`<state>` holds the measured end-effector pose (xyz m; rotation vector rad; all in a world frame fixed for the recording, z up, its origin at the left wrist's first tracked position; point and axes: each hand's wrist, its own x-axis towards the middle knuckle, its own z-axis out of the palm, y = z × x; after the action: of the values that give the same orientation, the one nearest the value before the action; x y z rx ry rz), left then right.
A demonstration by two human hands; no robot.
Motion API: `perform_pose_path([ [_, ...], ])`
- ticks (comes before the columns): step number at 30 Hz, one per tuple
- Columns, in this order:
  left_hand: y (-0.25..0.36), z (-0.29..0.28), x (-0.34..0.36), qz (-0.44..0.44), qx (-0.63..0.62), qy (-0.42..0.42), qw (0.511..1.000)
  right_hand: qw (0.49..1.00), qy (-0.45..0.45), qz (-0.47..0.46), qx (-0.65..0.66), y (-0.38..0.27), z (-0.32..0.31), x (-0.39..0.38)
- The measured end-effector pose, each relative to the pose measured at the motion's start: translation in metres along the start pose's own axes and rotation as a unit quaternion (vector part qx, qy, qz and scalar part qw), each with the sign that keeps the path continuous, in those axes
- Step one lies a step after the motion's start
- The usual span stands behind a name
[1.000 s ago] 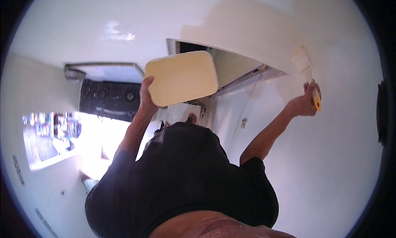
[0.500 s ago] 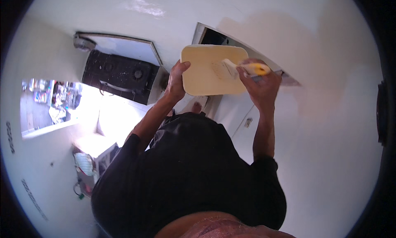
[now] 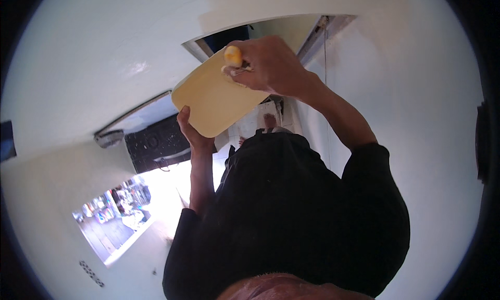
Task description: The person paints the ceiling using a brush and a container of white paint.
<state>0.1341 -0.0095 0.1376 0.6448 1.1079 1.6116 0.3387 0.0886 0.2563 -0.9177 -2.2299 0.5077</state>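
My left hand (image 3: 196,136) grips a shallow, cream-yellow plastic tray (image 3: 211,105) by its lower left edge, thumb on top. The tray has rounded corners and is held tilted in front of my body. In my closed right hand (image 3: 273,66) is a paintbrush; the rounded white and orange end of its handle (image 3: 233,56) points toward me. My right hand is over the tray's upper right part, and the bristles are hidden behind the fingers. Whitish smears show on the fingers near the handle.
A black, speckled two-burner stove (image 3: 156,143) stands to the left, low down. Above the tray is a framed opening (image 3: 286,32) in the white wall (image 3: 114,55). A bright opening (image 3: 109,216) at lower left shows cluttered goods. My bare foot (image 3: 270,120) is on the floor.
The view has turned. My right hand with the paintbrush has moved left and up, from the tray's middle right to its upper part. The tray has tilted and shifted left and down.
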Motion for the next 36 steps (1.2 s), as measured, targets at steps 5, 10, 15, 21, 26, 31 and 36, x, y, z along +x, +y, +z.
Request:
perform_pose_path([
  [5, -0.005, 0.004, -0.002, -0.029, -0.086, -0.009, 0.996, 0.999, 0.022, -0.030, -0.003, 0.000, -0.011, -0.007],
  [10, -0.003, 0.008, -0.005, -0.026, -0.104, -0.008, 0.994, 0.994, 0.057, 0.053, -0.080, 0.001, -0.027, -0.004],
  [15, 0.000, 0.012, -0.005, -0.031, -0.080, -0.019, 0.996, 0.993, 0.085, 0.044, -0.073, -0.006, -0.040, -0.005],
  [21, 0.002, 0.017, 0.007, -0.040, -0.087, -0.062, 0.993, 0.992, 0.092, -0.080, -0.040, -0.025, -0.046, -0.017],
  [26, 0.003, 0.019, 0.014, -0.052, -0.110, -0.086, 0.989, 0.999, -0.022, -0.026, 0.029, -0.036, -0.045, -0.020],
  [31, -0.004, 0.015, 0.019, -0.062, -0.126, -0.110, 0.984, 0.999, -0.026, 0.005, 0.048, -0.031, -0.051, -0.011],
  [36, -0.008, 0.014, 0.014, -0.097, -0.120, -0.132, 0.979, 0.994, 0.020, -0.096, 0.046, -0.017, -0.046, -0.001],
])
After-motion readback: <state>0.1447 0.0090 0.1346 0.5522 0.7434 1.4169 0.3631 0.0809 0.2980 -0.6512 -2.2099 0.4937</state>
